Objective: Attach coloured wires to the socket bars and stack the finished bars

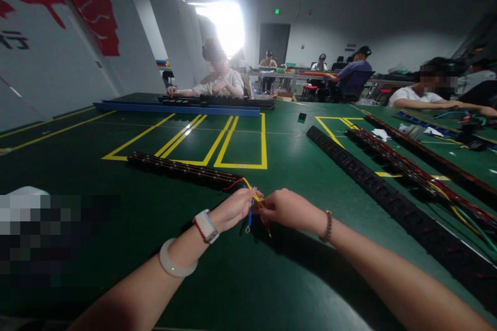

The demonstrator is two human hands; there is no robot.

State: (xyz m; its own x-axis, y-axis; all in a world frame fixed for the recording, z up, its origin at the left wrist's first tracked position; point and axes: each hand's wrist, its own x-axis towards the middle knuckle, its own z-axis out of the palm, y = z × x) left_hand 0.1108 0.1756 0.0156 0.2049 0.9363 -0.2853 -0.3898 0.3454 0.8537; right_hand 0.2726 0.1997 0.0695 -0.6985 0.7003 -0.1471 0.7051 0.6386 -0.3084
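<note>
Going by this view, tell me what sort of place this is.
Probably an electrical assembly workshop: coloured wires in the foreground, a long socket strip and a large green table marked with yellow lines.

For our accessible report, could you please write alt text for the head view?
A person's left hand and right hand hold coloured wires near the end of a dark strip on a green table; a black socket strip lies at right.

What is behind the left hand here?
Beyond the left hand, one end of the dark strip shows, with a thin red wire and part of a yellow wire. The hand hides whatever lies directly behind it.
</note>
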